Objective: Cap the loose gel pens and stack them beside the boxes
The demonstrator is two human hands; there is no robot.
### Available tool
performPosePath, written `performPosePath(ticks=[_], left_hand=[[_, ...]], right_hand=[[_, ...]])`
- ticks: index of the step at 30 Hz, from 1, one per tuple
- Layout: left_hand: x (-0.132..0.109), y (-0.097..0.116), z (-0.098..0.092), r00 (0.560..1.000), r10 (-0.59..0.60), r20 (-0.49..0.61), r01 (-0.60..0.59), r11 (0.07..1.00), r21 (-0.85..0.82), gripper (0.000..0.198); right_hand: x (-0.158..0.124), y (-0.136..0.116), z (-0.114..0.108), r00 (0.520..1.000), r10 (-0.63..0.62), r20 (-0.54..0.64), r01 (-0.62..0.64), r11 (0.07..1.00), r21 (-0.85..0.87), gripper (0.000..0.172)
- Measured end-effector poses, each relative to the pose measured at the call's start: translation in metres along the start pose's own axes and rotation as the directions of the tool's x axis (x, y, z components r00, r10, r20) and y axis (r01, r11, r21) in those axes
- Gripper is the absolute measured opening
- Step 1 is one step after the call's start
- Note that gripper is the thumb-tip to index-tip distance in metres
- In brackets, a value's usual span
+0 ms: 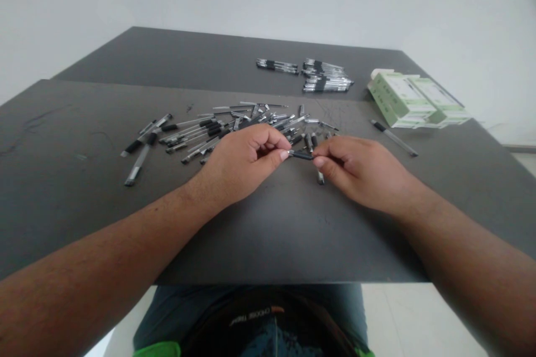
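Note:
My left hand (245,159) and my right hand (360,170) meet over the middle of a dark grey table (84,178). Both pinch a short black pen part (302,155) between them, the left at its left end and the right at its right end. Their fingers are curled closed. Just behind the hands lies a loose heap of several clear and black pen parts (218,128). A small pen piece (320,177) lies on the table under my right fingers.
A neat row of assembled pens (322,75) lies at the far side of the table. Green and white boxes (414,99) stand at the right, with a single pen (393,137) in front of them. Stray pen barrels (138,159) lie at the left.

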State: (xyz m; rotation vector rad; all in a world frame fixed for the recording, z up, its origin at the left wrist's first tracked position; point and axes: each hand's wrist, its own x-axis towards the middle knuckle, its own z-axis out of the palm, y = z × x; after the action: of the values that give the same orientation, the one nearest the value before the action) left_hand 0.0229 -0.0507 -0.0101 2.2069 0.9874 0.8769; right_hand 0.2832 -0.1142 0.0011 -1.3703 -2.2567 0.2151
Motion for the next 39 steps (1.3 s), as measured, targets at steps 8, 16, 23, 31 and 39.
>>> performPosePath(ticks=[8,16,23,31,39], left_hand=[[-0.0016,0.0013,0.0005,1.000,-0.005,0.009,0.005,0.999,-0.033,0.011],[-0.0011,0.0002,0.0006,1.000,0.024,0.014,-0.023,1.000,-0.021,0.011],[-0.0015,0.0013,0.0004,1.000,0.015,0.022,-0.015,1.000,-0.006,0.013],[-0.0018,0.0003,0.0011,1.000,0.006,0.028,-0.006,1.000,0.005,0.014],[-0.0020,-0.0003,0.0020,0.999,0.024,0.033,-0.025,1.000,0.007,0.014]], right_hand=[[0.0011,-0.0012,0.0004,0.998,0.064,0.005,-0.064,0.997,0.035,0.010],[0.0007,-0.0020,-0.0009,0.995,0.088,0.036,-0.091,0.992,0.085,0.014],[0.0013,-0.0021,-0.0018,0.997,0.047,0.067,-0.050,0.997,0.056,0.030],[0.0017,-0.0014,-0.0019,0.996,0.060,0.070,-0.064,0.997,0.051,0.020],[0.0011,-0.0009,-0.0007,0.994,0.087,0.061,-0.091,0.993,0.075,0.011]])
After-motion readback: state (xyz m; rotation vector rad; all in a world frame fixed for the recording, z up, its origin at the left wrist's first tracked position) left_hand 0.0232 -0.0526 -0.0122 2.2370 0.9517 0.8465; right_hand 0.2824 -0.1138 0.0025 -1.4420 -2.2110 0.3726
